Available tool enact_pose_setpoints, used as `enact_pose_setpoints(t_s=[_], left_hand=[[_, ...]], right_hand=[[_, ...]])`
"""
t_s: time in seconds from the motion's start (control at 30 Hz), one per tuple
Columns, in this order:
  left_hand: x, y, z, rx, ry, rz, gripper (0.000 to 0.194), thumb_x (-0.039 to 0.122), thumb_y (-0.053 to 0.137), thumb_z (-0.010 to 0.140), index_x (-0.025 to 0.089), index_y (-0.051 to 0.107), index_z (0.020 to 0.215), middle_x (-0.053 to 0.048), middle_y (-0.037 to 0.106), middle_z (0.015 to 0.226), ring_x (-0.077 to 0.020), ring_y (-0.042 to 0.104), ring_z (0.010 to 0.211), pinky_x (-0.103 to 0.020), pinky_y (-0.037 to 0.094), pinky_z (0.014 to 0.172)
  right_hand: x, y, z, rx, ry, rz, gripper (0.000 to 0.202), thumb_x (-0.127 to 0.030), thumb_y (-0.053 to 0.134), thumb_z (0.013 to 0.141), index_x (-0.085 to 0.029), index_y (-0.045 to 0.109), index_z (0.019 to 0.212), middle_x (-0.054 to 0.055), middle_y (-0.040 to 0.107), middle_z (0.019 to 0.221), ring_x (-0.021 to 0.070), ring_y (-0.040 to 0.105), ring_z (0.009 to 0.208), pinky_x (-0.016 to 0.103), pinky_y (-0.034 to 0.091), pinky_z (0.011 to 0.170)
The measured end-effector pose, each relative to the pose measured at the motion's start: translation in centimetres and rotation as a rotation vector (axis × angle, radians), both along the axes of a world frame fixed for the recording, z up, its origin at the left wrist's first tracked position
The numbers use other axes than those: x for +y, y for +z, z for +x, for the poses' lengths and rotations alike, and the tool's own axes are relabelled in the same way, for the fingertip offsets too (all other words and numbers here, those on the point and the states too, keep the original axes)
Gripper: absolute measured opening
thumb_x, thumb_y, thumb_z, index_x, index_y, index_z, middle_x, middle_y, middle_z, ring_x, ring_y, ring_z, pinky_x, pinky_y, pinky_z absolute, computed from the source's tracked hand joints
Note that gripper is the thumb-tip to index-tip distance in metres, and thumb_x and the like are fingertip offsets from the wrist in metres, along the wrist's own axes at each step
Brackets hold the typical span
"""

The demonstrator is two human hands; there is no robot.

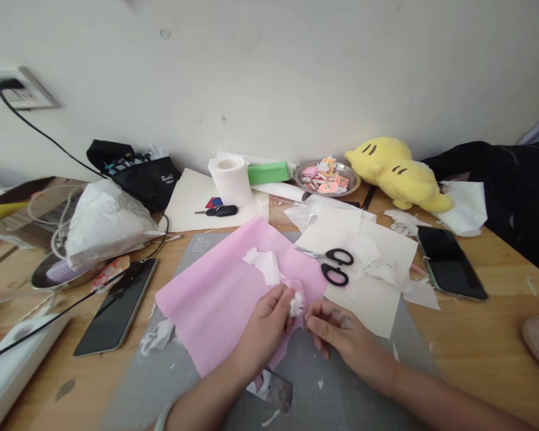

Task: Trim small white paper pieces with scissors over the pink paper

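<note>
My left hand [272,317] pinches a small crumpled white tissue wad [297,304] with a bit of pink paper behind it. Close by on the right, my right hand [335,329] has its fingers curled together near the wad; whether they hold anything is too small to tell. Under and beyond my left hand lies a large pink paper sheet [215,293], with a torn white tissue piece [266,265] on it. Black-handled scissors [335,266] rest on cream paper [381,299] to the right. A grey cutting mat [350,395] lies beneath.
Phones lie at left [117,308] and right [451,263]. Along the wall stand a black pen case [148,179], a tissue roll [231,179], a metal dish [354,179] of paper cutouts and yellow plush toys [399,173]. A white bag [105,221] and power strip [22,365] are left.
</note>
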State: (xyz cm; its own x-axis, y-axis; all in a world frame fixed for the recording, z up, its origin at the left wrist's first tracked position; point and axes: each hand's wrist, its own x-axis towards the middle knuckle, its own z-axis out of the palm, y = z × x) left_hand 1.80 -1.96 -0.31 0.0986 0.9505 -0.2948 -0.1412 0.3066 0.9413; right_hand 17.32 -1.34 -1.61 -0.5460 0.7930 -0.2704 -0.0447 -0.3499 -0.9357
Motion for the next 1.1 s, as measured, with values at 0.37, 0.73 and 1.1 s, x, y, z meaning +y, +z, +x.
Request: enact_pose_setpoints(t_s=[0.37,0.73,1.1], left_hand=[[-0.9,0.7,0.8,-0.108,-0.287,-0.051,0.042,0.058,0.048,0.083,0.02,0.045,0.068,0.002,0.053,0.057,-0.012,0.048,0.052,-0.024,0.032,0.054],[2.8,1.1,-4.4,0.679,0.128,0.017,0.042,0.042,0.048,0.084,0.021,0.031,0.052,0.006,0.026,0.053,-0.0113,0.029,0.052,-0.025,0.021,0.049],[2.3,-1.1,-4.4,1.166,-0.27,0.641,0.035,0.022,0.049,0.09,0.024,0.047,0.125,-0.008,0.06,0.122,-0.0267,0.048,0.112,-0.042,0.039,0.093]], right_hand=[[0.4,-0.6,0.5,0.12,0.143,-0.062,0.047,-0.062,0.06,0.077,-0.015,0.052,0.076,-0.002,0.048,0.06,0.0082,0.043,0.05,0.021,0.032,0.048],[2.6,0.1,2.2,0.179,-0.034,-0.309,0.037,-0.047,0.065,0.08,-0.014,0.054,0.068,-0.002,0.05,0.059,0.0042,0.04,0.042,0.017,0.028,0.041],[3.5,-0.2,2.4,0.082,-0.102,-0.503,0.039,-0.05,0.069,0.075,-0.016,0.052,0.064,-0.007,0.046,0.044,0.0037,0.034,0.034,0.014,0.032,0.033]])
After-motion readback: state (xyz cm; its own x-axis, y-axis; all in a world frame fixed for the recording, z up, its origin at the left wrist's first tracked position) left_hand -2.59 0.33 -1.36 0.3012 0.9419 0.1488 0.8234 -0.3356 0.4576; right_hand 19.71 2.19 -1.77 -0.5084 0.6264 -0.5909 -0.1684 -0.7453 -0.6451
